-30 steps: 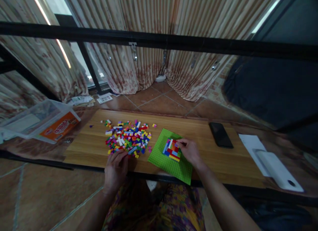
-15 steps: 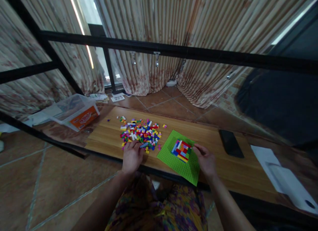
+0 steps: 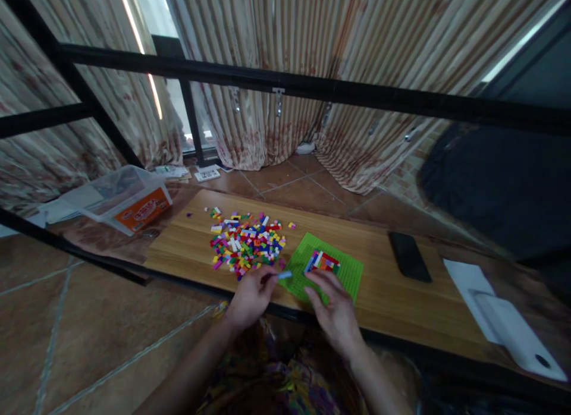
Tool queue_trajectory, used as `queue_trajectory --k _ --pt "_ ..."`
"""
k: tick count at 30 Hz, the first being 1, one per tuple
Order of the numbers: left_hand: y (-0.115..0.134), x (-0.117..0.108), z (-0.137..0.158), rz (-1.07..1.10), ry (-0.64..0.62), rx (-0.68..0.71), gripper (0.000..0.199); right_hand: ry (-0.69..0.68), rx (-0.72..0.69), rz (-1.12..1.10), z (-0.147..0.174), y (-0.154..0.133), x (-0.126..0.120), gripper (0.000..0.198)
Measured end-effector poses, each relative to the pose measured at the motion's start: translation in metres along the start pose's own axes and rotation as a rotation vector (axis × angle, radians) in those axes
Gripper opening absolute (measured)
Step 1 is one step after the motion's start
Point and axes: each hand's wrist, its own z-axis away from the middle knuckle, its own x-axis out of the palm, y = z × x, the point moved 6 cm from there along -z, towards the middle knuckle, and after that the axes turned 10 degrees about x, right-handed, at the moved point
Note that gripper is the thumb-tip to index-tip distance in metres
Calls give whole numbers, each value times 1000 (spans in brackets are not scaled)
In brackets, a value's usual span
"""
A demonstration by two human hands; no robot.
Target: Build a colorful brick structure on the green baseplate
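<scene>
Bricks [image 3: 248, 242] on wooden tabletop [image 3: 381, 287], curtains [image 3: 285, 40] beyond

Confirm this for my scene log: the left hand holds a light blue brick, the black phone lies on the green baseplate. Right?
Not quite: the black phone lies on the wooden tabletop, right of the green baseplate, as the head view shows. The left hand does hold a light blue brick.

The baseplate [image 3: 353, 273] is bright green, the brick pile [image 3: 247, 244] multicoloured — the curtains [image 3: 254, 135] striped beige with reddish blotches.
</scene>
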Motion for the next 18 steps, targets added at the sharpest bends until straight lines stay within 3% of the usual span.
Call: queue_trajectory --k 3,6,10,18 --pt "13 28 7 219 -153 -28 20 -70 -87 51 8 -9 13 26" --pt "17 45 9 353 -168 -86 21 -99 -89 63 13 -4 12 23" --pt "17 58 5 330 -166 -83 21 -111 -39 84 12 11 0 23" --pt "8 50 5 27 -43 166 17 224 227 100 -25 64 -53 29"
